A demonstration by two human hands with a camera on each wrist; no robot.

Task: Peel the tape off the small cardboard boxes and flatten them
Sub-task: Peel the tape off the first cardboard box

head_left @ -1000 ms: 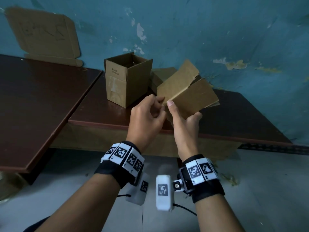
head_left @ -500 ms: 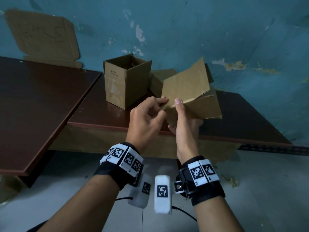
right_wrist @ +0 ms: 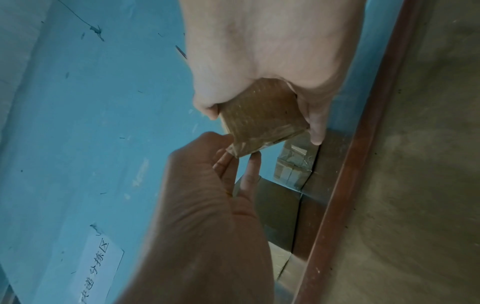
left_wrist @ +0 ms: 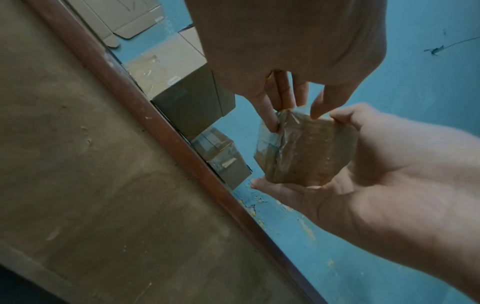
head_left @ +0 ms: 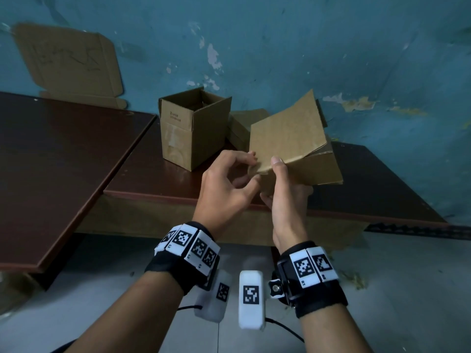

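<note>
We see the right hand (head_left: 285, 197) at frame centre of the head view, gripping a small cardboard box (head_left: 295, 146) from below, thumb up against its near face, fingers wrapped round the far side and mostly hidden behind the cardboard. The box is held in the air above the near edge of the dark brown table (head_left: 369, 184), one flap raised toward the wall. In the left wrist view we make out glossy clear tape (left_wrist: 288, 148) over the box's bottom seam; its edges are hard to trace under the glare.

The left hand (head_left: 224, 184) sits just left of the box, fingers curled, fingertips (left_wrist: 272, 125) at the box's lower left corner where the tape wraps. Whether they pinch a tape end or only touch the corner, we cannot tell; the right wrist view shows the same corner between finger and thumb but blurred.

Upper centre of the head view: an open box (head_left: 193, 128) stands upright on the table, and a second taped box (head_left: 239, 126) behind it is largely hidden by the held one. Upper left: flattened cardboard (head_left: 68, 62) leans on the blue wall (head_left: 331, 47), its top corner cut off. A second tabletop (head_left: 56, 161) fills the left side. In the lower left of the right wrist view a paper label (right_wrist: 101, 265) is cut off and only partly legible.
</note>
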